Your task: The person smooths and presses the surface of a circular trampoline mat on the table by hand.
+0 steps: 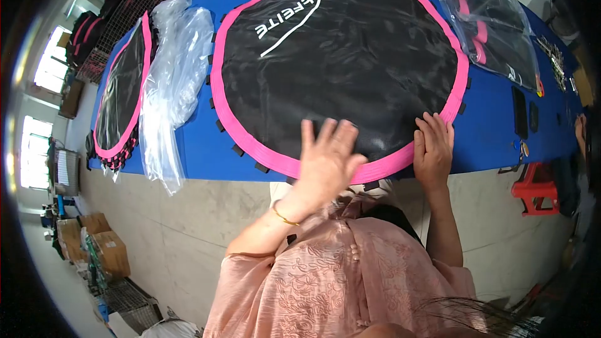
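Observation:
A large round black trampoline mat [338, 75] with a pink border and white lettering lies spread on the blue table. Black tabs stick out around its edge. My left hand [328, 156], fingers spread and palm down, is over the mat's near edge, with a gold bracelet at the wrist. On the near right of the pink border, my right hand [433, 150] lies flat with its fingers stretched out, the thumb a little apart. Neither hand is closed around anything.
A stack of black and pink mats [122, 94] and crumpled clear plastic bags [172, 81] lie at the left. Bagged mats [485, 19] occupy the far right, near a phone [519, 112] and metal pieces [552, 59]. A red stool [536, 191] stands on the floor; another person's hand [581, 128] shows at the right edge.

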{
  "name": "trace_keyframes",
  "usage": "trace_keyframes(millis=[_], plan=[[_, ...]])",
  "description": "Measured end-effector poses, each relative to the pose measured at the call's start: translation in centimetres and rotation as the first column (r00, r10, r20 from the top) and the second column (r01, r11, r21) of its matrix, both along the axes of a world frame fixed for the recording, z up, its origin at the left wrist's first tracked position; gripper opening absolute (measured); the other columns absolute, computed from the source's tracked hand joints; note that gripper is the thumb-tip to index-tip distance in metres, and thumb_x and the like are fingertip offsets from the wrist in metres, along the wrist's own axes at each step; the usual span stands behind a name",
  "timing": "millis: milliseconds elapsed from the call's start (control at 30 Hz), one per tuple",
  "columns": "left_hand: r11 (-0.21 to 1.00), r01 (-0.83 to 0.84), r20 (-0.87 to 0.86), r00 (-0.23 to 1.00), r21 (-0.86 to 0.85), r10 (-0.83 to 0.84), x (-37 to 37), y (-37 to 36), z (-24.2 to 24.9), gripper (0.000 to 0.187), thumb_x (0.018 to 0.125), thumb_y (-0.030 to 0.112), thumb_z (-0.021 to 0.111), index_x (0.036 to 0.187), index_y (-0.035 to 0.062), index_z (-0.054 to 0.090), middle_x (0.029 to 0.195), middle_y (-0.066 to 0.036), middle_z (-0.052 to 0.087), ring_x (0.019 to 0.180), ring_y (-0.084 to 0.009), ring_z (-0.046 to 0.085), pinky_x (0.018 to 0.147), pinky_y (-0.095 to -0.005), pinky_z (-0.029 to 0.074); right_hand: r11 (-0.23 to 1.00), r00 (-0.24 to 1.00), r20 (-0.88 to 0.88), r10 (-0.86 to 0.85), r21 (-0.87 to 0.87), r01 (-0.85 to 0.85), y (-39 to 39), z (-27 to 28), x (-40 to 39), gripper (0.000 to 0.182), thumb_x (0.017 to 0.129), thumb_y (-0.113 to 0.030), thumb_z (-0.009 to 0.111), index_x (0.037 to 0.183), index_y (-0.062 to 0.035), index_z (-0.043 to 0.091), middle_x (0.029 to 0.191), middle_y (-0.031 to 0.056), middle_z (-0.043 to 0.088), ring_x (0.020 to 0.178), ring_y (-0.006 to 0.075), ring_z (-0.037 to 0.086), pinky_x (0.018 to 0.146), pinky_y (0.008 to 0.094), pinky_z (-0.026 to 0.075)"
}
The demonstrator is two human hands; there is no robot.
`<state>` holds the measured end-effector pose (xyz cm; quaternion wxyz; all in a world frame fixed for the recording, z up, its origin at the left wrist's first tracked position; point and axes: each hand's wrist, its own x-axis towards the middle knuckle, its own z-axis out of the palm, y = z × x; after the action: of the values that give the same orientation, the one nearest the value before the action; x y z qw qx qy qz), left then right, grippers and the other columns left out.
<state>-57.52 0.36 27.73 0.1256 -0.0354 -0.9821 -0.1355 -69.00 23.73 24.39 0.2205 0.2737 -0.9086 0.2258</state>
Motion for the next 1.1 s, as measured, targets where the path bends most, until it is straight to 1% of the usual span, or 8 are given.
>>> trace_keyframes(millis=[267, 367, 467, 667, 767, 867, 933, 1100], plan=[[0.814, -0.539, 0.031, 0.829, -0.217, 0.558, 1.2, -13.3, -2.1, 0.059, 0.106, 0.048, 0.045, 0.145, 0.0042, 0.055, 0.151, -0.015, 0.054, 0.142, -0.0383, 0.047, 0.120, -0.0658, 0.020, 1.000, 1.000, -0.021, -0.020, -0.009, 0.019, -0.3, 0.1, 0.1, 0.024, 0.102, -0.016, 0.060, 0.118, -0.0030, 0.070, 0.131, 0.0152, 0.066, 0.131, 0.0353, 0.057, 0.118, 0.0558, 0.032], [0.880, -0.462, 0.029, 0.883, -0.108, 0.468, 1.2, -12.0, -2.4, 0.061, 0.104, 0.048, 0.049, 0.146, 0.0032, 0.053, 0.152, -0.017, 0.053, 0.139, -0.0438, 0.048, 0.115, -0.0621, 0.031, 1.000, 1.000, -0.005, -0.005, 0.001, 0.005, -0.3, 0.0, 0.1, 0.025, 0.100, -0.017, 0.062, 0.120, -0.0030, 0.069, 0.135, 0.0157, 0.064, 0.133, 0.0362, 0.055, 0.119, 0.0565, 0.031], [0.898, -0.404, -0.019, 0.913, -0.176, 0.407, 1.5, -9.7, -2.5, 0.064, 0.103, 0.049, 0.051, 0.147, 0.0030, 0.052, 0.151, -0.017, 0.053, 0.132, -0.0531, 0.049, 0.110, -0.0617, 0.038, 1.000, 1.000, 0.009, 0.020, 0.021, -0.020, -0.1, 0.6, 0.0, 0.028, 0.099, -0.017, 0.064, 0.123, -0.0035, 0.068, 0.139, 0.0169, 0.061, 0.136, 0.0376, 0.052, 0.119, 0.0568, 0.029], [0.918, -0.346, 0.048, 0.931, -0.194, 0.361, 2.6, -7.3, -1.0, 0.069, 0.101, 0.053, 0.052, 0.147, 0.0017, 0.053, 0.151, -0.016, 0.054, 0.127, -0.0516, 0.053, 0.099, -0.0539, 0.045, 0.994, 0.997, 0.081, -0.001, 0.105, -0.008, 1.5, 1.3, -0.7, 0.031, 0.098, -0.011, 0.058, 0.128, -0.0053, 0.066, 0.143, 0.0190, 0.058, 0.139, 0.0395, 0.048, 0.121, 0.0571, 0.025], [0.941, -0.289, 0.079, 0.949, -0.176, 0.306, 3.7, -5.5, -0.4, 0.069, 0.100, 0.053, 0.054, 0.147, 0.0020, 0.053, 0.149, -0.015, 0.056, 0.126, -0.0509, 0.054, 0.097, -0.0531, 0.046, 0.992, 0.984, 0.164, -0.063, 0.118, 0.044, 3.3, 0.7, -1.5, 0.035, 0.099, -0.008, 0.052, 0.131, -0.0083, 0.065, 0.148, 0.0175, 0.054, 0.144, 0.0366, 0.043, 0.123, 0.0560, 0.021], [0.947, -0.285, 0.050, 0.954, -0.148, 0.295, 3.8, -6.1, 0.3, 0.066, 0.099, 0.049, 0.057, 0.142, -0.0001, 0.056, 0.145, -0.017, 0.059, 0.127, -0.0435, 0.054, 0.108, -0.0571, 0.040, 0.993, 0.964, 0.252, -0.091, 0.093, 0.069, 3.5, 0.6, -1.8, 0.040, 0.096, -0.005, 0.050, 0.133, -0.0112, 0.064, 0.152, 0.0168, 0.050, 0.146, 0.0384, 0.039, 0.123, 0.0584, 0.019], [0.922, -0.339, -0.027, 0.940, -0.189, 0.340, 3.5, -8.2, -0.6, 0.064, 0.098, 0.047, 0.058, 0.140, -0.0018, 0.058, 0.143, -0.018, 0.060, 0.127, -0.0368, 0.055, 0.115, -0.0613, 0.031, 0.978, 0.967, 0.202, -0.156, 0.166, 0.123, 2.5, 0.7, -1.6, 0.044, 0.096, -0.001, 0.046, 0.136, -0.0108, 0.062, 0.152, 0.0171, 0.050, 0.147, 0.0351, 0.040, 0.125, 0.0546, 0.018], [0.796, -0.548, 0.001, 0.823, -0.257, 0.568, 2.3, -13.9, -1.4, 0.061, 0.104, 0.046, 0.049, 0.143, 0.0001, 0.055, 0.148, -0.017, 0.056, 0.138, -0.0354, 0.051, 0.118, -0.0632, 0.026, 0.975, 0.974, 0.136, -0.180, 0.159, 0.157, 1.5, -0.5, -1.4, 0.049, 0.094, 0.001, 0.044, 0.139, -0.0132, 0.060, 0.152, 0.0212, 0.049, 0.148, 0.0369, 0.037, 0.125, 0.0550, 0.018]])
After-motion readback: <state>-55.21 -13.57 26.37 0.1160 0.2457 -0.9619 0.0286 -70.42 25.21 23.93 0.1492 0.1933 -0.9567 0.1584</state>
